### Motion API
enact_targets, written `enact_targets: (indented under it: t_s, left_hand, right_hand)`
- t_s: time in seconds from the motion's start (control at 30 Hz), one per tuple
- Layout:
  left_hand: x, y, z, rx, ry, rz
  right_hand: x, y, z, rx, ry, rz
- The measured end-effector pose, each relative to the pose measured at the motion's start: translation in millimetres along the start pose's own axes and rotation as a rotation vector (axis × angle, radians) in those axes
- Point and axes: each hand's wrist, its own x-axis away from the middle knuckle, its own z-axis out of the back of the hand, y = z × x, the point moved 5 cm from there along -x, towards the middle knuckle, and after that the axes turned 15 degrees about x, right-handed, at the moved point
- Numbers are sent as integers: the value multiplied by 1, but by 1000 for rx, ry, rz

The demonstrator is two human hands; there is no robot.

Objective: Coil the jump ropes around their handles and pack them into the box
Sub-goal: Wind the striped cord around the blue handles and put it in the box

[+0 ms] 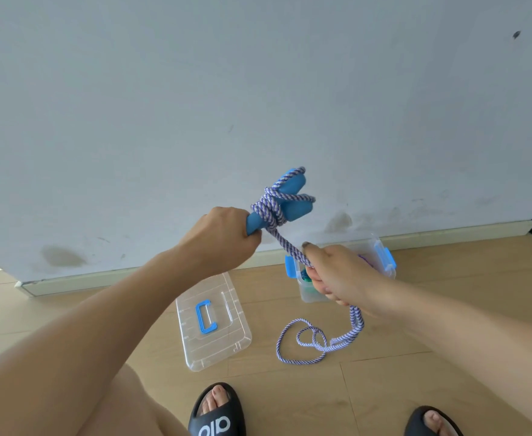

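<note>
Wooden floor below a pale wall: mid-frame, left hand [224, 237] grips the blue handles [285, 199], right hand [337, 275] pinches the rope [308, 344]. Mid-coil; more wraps next, then the box [384, 262].

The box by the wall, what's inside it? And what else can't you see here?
- Head view: the box contents are mostly hidden by the right hand; only a bit of green and purple shows.
- The lower ends of the blue handles sit inside the left hand.
- The rope passes out of sight within the right hand's grip.
- The slippers are cut off by the bottom edge.
</note>
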Motion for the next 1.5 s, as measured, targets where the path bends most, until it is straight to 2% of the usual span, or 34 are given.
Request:
enact_targets:
  t_s: [0.13,0.27,0.37,0.5,0.6,0.73,0.77,0.83,0.87,0.9,0.93,1.03,1.1,1.13,1.2,1.3,1.4,1.5]
  left_hand:
    - [-3,-14,-13,-104,-79,33]
    - [3,-10,-26,-355,-162,-32]
    - [13,0,-36,-547,-245,-123]
    - [36,38,-52,-581,-269,-319]
    - [50,59,-59,-516,-280,-395]
    - [57,72,-43,-362,-186,-482]
    - [57,74,-37,-288,-153,-501]
    - [58,80,-26,-119,-108,-535]
    - [57,80,-20,-57,-86,-531]
    - [54,79,-15,-1,-51,-500]
    - [51,75,-9,51,-10,-441]
    - [36,57,6,152,93,-211]
    - [24,41,12,221,136,-59]
    - [18,31,14,231,144,12]
    - [8,11,15,150,132,92]
    - [1,-11,4,-32,48,101]
    - [5,-11,-16,-218,-102,46]
    - [13,5,-31,-411,-211,-53]
  right_hand:
    - [19,-19,-4,393,205,171]
    - [37,-38,7,646,340,354]
    - [45,-58,31,697,473,474]
    - [34,-74,62,648,580,541]
    - [5,-54,75,715,448,428]
    - [-29,-32,71,587,222,341]
    - [-44,-10,65,584,172,292]
    - [-93,69,46,504,-10,73]
    - [-104,98,34,415,-82,-84]
    - [-103,109,25,387,-104,-128]
    - [-94,106,18,330,-50,-159]
    - [-42,28,6,201,-22,105]
    - [-31,12,17,188,73,139]
    - [-26,17,19,243,65,116]
    - [-8,18,24,328,100,119]
    - [26,-11,27,473,217,306]
    - [44,-35,28,724,386,467]
    - [49,-51,42,772,512,551]
